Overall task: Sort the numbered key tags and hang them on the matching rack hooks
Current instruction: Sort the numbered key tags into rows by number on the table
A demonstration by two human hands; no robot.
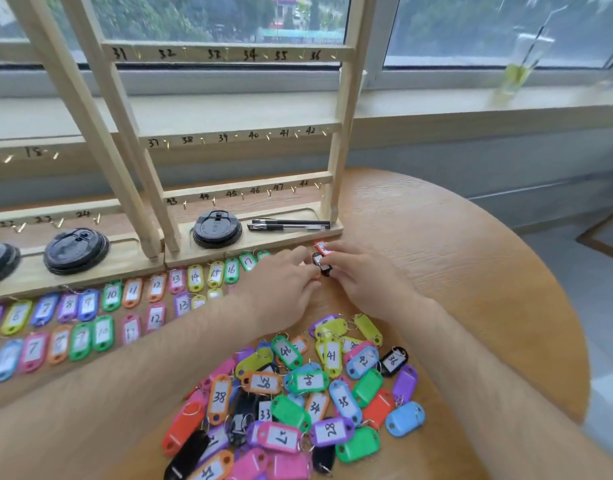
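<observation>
Flanking pens (291,224), loose tag pile (298,403)

multicoloured key tags (298,393), pale wood rack (242,133), black lids (217,229), black pens (287,224)

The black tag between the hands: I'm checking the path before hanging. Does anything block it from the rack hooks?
Nothing visible does. The black tag sits between the left hand and right hand, before the rack, whose hooks hang bare.
</observation>
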